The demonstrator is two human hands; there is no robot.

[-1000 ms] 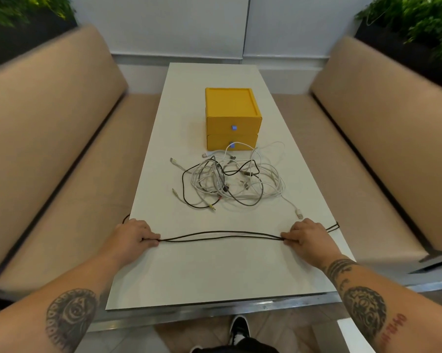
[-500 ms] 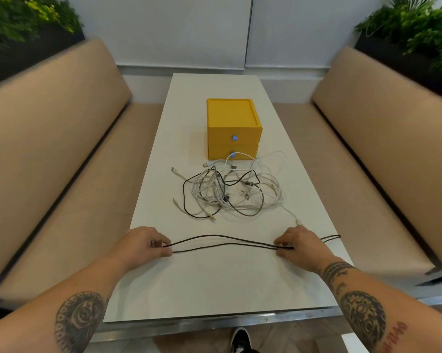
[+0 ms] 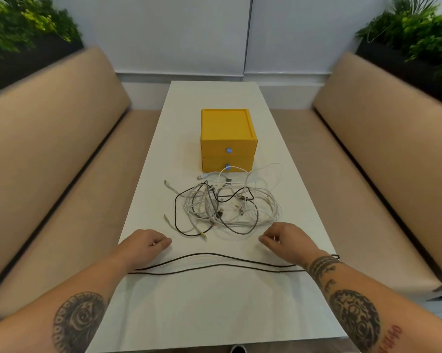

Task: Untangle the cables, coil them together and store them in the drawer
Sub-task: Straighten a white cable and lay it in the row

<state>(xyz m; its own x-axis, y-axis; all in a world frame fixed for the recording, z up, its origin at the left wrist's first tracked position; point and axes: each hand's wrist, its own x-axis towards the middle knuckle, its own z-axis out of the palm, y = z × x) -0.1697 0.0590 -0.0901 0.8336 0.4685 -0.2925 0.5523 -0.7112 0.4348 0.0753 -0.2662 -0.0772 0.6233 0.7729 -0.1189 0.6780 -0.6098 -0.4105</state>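
The fingers [image 3: 164, 242] of the left hand [image 3: 146, 244] are hanging loosely curled and are holding nothing. The fingers [image 3: 265, 242] of the right hand [image 3: 288, 240] are also curling loosely. They are a little blurred, but nothing is showing between them. Both hands are hovering just above the white surface [image 3: 215, 314], in front of the yellow box [image 3: 227, 131] and nearer to the person than it, the left hand to the box's left and the right hand to its right.

The box is standing in the middle of the surface. Its two drawers are sitting one above the other, each with a small blue tab, and both are showing closed fronts.

The tangle [image 3: 227, 207] of white, grey and black cables is lying directly in front of the box. One white loop of it is reaching the lower drawer [image 3: 215, 165], and its near edge is lying between the two hands. A few plug ends are sticking out to the left of the tangle.

One black cable [image 3: 202, 253] is lying apart from the tangle, further from the box than the hands. It is folded double, so two strands are running side by side across the surface, passing under both forearms. Neither hand is touching it.

Beige benches are running along both sides of the surface, and green plants are standing behind them.
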